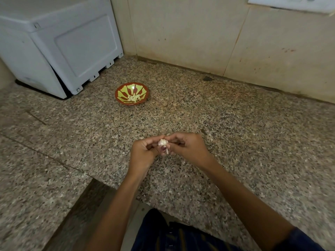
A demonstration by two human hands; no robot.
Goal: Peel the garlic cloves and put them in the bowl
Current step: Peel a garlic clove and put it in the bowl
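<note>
Here the left hand (145, 151) and right hand (186, 147) both pinch the garlic (162, 142) low over the speckled surface (235, 133), apparently to strip skin, well apart from the bowl (131, 93) already holding pale peeled cloves (133, 98).

Readable text: none could be made out anywhere in view.
White appliance (59, 44): bore only small moulded arrow marks near its lower edge, no letters.
Bowl (131, 93): carried a red and yellow-green pattern, no writing.
</note>
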